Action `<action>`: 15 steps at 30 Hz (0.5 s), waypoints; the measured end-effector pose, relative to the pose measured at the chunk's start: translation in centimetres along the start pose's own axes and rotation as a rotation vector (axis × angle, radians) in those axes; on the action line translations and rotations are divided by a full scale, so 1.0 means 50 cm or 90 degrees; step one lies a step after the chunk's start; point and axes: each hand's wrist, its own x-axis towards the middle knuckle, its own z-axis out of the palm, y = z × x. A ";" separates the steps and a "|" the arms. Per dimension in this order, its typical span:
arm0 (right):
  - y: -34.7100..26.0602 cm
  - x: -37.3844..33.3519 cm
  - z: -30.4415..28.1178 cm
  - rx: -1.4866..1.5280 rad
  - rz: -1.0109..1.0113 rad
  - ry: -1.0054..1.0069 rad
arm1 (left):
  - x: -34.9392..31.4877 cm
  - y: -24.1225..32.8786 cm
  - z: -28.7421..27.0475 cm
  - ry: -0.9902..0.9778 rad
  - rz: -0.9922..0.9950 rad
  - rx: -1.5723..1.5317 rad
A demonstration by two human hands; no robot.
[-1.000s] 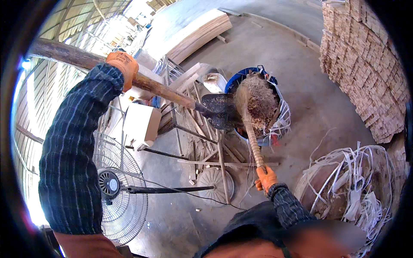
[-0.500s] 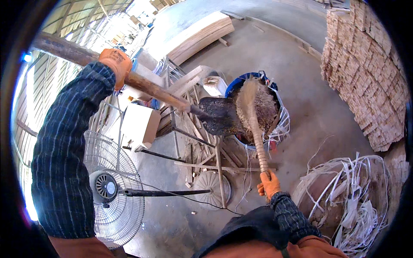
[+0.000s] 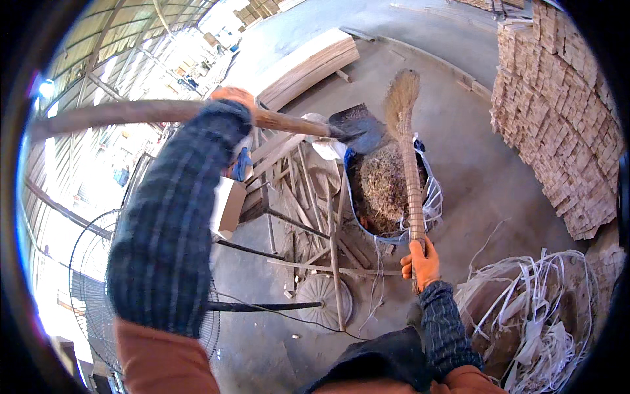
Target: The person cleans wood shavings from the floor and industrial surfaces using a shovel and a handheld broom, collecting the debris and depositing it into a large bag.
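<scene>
In an orange glove, my left hand (image 3: 235,98) grips the wooden handle of a shovel (image 3: 359,129), its dark flat blade over the far rim of a blue bin (image 3: 350,174). Wood shavings and debris (image 3: 382,180) fill the bin. My right hand (image 3: 421,262), also gloved in orange, is wrapped round the lower handle of a straw broom (image 3: 408,154). The broom's bristle end points away from me, just right of the shovel blade. White plastic strapping hangs over the bin's right side.
A pile of white strapping (image 3: 535,315) lies at the lower right, below a tall stack of wood strips (image 3: 554,125). Left of the bin stand a metal frame with scrap wood and a standing fan (image 3: 98,282). A bundle of boards (image 3: 308,65) lies behind.
My left hand has moved right and the shovel blade has risen to the bin's far rim, with little left on it. The broom has lifted off the debris and swung up and right.
</scene>
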 end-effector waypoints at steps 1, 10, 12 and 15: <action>-0.003 0.003 -0.009 0.003 0.002 0.008 | 0.018 0.060 0.053 0.037 -0.004 -0.060; 0.058 -0.005 -0.037 0.008 0.046 0.026 | -0.361 0.601 0.555 -0.494 0.059 -0.489; 0.052 0.002 -0.055 -0.021 0.079 0.069 | -0.410 0.676 0.504 -0.554 0.095 -0.578; 0.066 0.036 -0.050 -0.091 0.091 0.090 | -0.483 0.718 0.533 -0.592 -0.061 -0.782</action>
